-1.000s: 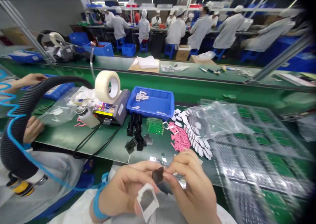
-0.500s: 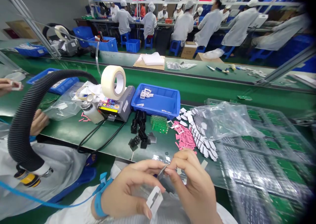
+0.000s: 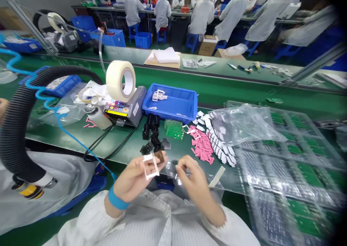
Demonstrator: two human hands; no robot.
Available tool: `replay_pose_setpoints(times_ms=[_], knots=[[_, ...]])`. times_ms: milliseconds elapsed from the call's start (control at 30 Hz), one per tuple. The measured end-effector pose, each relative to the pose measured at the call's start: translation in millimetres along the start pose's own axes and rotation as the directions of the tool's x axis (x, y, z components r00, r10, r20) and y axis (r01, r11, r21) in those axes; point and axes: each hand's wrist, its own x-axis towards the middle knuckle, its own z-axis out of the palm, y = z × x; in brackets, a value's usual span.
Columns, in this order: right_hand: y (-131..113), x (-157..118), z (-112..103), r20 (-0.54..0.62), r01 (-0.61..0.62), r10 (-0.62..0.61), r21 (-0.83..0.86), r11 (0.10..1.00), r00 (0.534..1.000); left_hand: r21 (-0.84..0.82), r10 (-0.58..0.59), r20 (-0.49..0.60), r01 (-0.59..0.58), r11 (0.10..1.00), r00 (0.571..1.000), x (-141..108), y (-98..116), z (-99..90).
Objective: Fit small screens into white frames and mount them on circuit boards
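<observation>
My left hand (image 3: 132, 179) is turned palm up above the table's front edge, with a blue strap around the wrist. Resting across its fingers is a thin white plastic frame (image 3: 148, 158), held upright. Behind the frame, at the fingertips, a small dark square panel (image 3: 159, 157) shows. My right hand (image 3: 192, 175) is just to the right, apart from the frame, its thumb and fingers pinched together; what they hold, if anything, is too small to make out. Clear film pieces (image 3: 170, 167) lie near the right fingertips.
A blue tray (image 3: 180, 108) holds several white frames. Black parts (image 3: 154, 132), green circuit boards (image 3: 174, 130), pink strips (image 3: 203, 148) and white pieces (image 3: 221, 148) lie before it. A tape roll (image 3: 115, 80) sits on a grey machine (image 3: 135, 105). Right are clear blister trays (image 3: 241, 188); left, a black hose (image 3: 16, 126).
My hands were close together over a thin piece; now they are apart. The left palm has turned up with the white frame and dark panel. The view has shifted, and a coiled blue cord shows.
</observation>
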Motion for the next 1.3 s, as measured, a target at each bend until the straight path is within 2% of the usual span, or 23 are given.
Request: replay_pose_setpoints(times_ms=[67,133,167,233,333,433,533,600,667,733,800,867,933,1000,1100,1200,1300], knots=[[18,0,12,0.030,-0.026,0.030,-0.119,0.993,0.999,-0.103,-0.041,-0.013,0.040,0.994,0.999,0,0,-4.8],[23,3,12,0.010,-0.002,0.003,-0.126,0.992,1.000,-0.158,-0.098,0.009,0.098,0.982,0.995,-2,0,-6.1],[19,5,6,-0.012,0.039,-0.040,-0.083,0.996,0.999,-0.164,-0.117,0.027,0.119,0.979,0.993,-3,-1,-5.6],[1,12,-11,-0.031,0.199,-0.199,-0.014,0.980,0.979,-0.150,-0.130,0.065,0.138,0.979,0.989,-4,-1,-3.2],[-32,23,-35,0.033,0.447,-0.445,-0.064,0.892,0.895,-0.121,-0.117,0.095,0.128,0.984,0.989,-5,-2,0.5],[-50,33,-42,0.052,0.502,-0.501,-0.180,0.846,0.864,-0.101,-0.125,0.070,0.132,0.986,0.990,-4,-1,2.5],[-52,36,-40,0.038,0.495,-0.494,-0.129,0.859,0.869,-0.053,-0.121,0.070,0.125,0.991,0.990,-3,1,3.6],[-50,36,-39,0.020,0.457,-0.458,0.048,0.888,0.889,-0.034,-0.106,0.122,0.111,0.993,0.987,-3,3,3.9],[-49,34,-36,-0.015,0.368,-0.383,0.316,0.874,0.923,-0.040,-0.105,0.199,0.116,0.993,0.974,-2,3,3.7],[-50,30,-30,-0.009,0.252,-0.300,0.568,0.783,0.954,-0.054,-0.115,0.268,0.134,0.989,0.957,-1,3,3.6],[-51,27,-22,0.030,0.146,-0.252,0.749,0.646,0.967,-0.069,-0.117,0.303,0.144,0.987,0.946,-2,2,4.0],[-51,25,-14,0.063,0.078,-0.246,0.848,0.524,0.967,-0.083,-0.100,0.317,0.133,0.988,0.943,-4,2,5.1],[-50,25,-10,0.073,0.063,-0.264,0.879,0.472,0.962,-0.088,-0.078,0.325,0.112,0.990,0.943,-6,3,6.8],[-50,26,-12,0.090,0.080,-0.293,0.851,0.519,0.952,-0.071,-0.065,0.319,0.093,0.993,0.945,-9,6,8.9],[-52,28,-25,0.042,0.173,-0.296,0.729,0.663,0.954,-0.006,-0.005,0.297,0.007,1.000,0.955,-14,12,12.6],[-61,29,-39,-0.106,0.307,-0.291,0.445,0.841,0.951,0.178,0.065,0.299,-0.122,0.976,0.952,-18,18,15.2],[-69,28,-44,-0.186,0.367,-0.338,0.158,0.917,0.923,0.357,0.088,0.324,-0.208,0.911,0.942,-19,22,17.4]])
